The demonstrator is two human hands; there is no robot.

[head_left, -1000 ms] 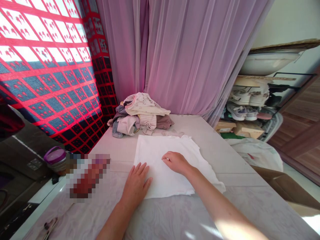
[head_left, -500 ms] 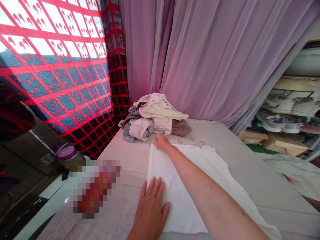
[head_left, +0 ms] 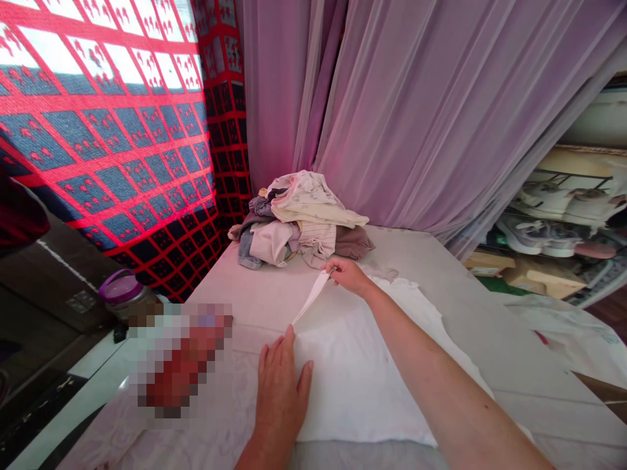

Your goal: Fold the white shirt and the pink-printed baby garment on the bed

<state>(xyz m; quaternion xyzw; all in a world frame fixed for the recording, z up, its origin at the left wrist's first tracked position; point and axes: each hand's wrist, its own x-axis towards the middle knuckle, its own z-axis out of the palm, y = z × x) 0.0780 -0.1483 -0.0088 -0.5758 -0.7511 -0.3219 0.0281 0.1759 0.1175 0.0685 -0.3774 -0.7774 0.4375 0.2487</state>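
A white cloth (head_left: 362, 372), perhaps a garment, lies spread over the pale table cover. My right hand (head_left: 347, 274) pinches its far left corner and holds it raised, so the left edge rises in a narrow fold. Flat at the near end of that fold rests my left hand (head_left: 281, 388), fingers stretched out along the cloth's left edge. Just beyond my right hand sits a heap of crumpled clothes (head_left: 313, 225) in white, pink, grey and brown.
Purple curtains (head_left: 401, 117) hang behind the table cover (head_left: 245, 300), and a red-and-dark checked curtain (head_left: 142, 163) on the left. A jar with a purple lid (head_left: 122, 287) and a pixelated red item (head_left: 183, 362) are at left. Shoes (head_left: 533, 235) fill a shelf at right.
My right hand has lifted the cloth's far left corner and shifted to the right with it. My left hand has slid slightly left and away from me, staying by the cloth's edge.
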